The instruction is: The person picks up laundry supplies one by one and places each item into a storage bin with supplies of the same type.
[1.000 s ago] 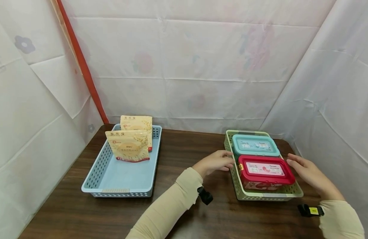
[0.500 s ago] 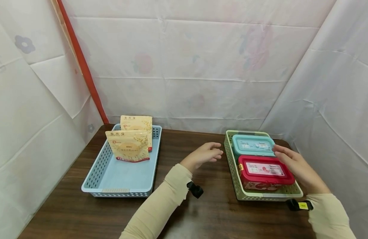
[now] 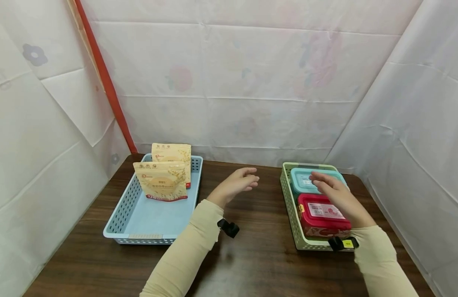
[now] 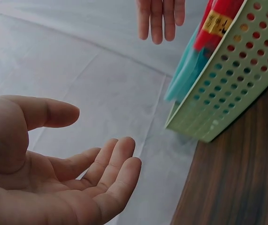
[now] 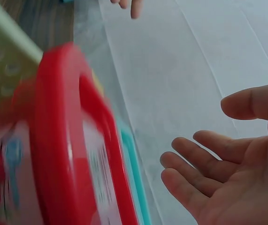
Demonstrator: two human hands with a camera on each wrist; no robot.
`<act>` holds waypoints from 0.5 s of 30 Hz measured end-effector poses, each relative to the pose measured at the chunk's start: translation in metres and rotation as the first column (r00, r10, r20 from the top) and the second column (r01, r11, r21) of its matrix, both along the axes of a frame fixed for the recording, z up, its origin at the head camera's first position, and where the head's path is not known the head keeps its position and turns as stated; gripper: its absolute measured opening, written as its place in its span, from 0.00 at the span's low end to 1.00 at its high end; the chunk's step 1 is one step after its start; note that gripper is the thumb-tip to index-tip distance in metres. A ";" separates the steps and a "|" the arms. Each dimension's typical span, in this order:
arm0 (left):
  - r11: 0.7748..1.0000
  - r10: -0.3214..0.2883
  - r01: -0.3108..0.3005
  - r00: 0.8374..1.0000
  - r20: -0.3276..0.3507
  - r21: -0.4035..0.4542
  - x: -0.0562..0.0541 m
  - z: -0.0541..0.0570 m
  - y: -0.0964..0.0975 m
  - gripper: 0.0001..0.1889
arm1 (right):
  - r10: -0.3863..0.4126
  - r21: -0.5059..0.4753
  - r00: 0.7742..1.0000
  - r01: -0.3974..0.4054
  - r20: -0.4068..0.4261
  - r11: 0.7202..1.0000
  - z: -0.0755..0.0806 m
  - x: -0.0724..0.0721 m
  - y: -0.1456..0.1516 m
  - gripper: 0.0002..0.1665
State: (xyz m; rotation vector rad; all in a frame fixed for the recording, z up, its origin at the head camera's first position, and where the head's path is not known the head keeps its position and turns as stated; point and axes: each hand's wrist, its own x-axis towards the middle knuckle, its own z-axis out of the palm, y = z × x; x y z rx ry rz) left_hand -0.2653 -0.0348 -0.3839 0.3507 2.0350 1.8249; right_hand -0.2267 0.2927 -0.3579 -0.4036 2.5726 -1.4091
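My left hand [image 3: 234, 185] hovers over the table between two baskets, holding nothing, fingers relaxed and thumb apart in the left wrist view. Above the green basket [image 3: 293, 214] is my right hand [image 3: 338, 198], also holding nothing, its fingers loosely bent. It partly covers a red-lidded wipes box [image 3: 318, 222] and a teal-lidded wipes box [image 3: 301, 181] behind it, both lying in that basket. In the right wrist view the red lid [image 5: 61, 140] is close beside the hand, with a gap between them.
On the left stands a blue basket [image 3: 151, 218] with two yellow pouches upright in it, a front pouch [image 3: 162, 181] and a rear pouch [image 3: 173, 150]. Dark wooden table [image 3: 258, 255] lies between the baskets. White cloth [image 3: 229, 74] hangs behind and at both sides.
Both hands have moved left. The left hand has drawn away from the green basket's side, and the right hand has come from its right side to over the boxes. Baskets and contents stay put.
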 end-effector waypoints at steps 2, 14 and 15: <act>1.000 0.017 -0.017 1.000 -0.006 0.007 -0.001 0.001 -0.007 0.29 | 0.013 -0.013 1.000 -0.013 -0.008 1.000 -0.001 -0.004 -0.009 0.37; 0.994 0.104 -0.104 0.994 -0.019 -0.009 -0.003 0.005 -0.046 0.28 | 0.045 -0.103 0.999 -0.046 -0.018 0.994 -0.008 -0.025 -0.056 0.34; 0.994 0.107 -0.107 0.994 -0.020 -0.011 -0.003 0.006 -0.048 0.28 | 0.042 -0.108 0.999 -0.044 -0.016 0.993 -0.009 -0.026 -0.059 0.33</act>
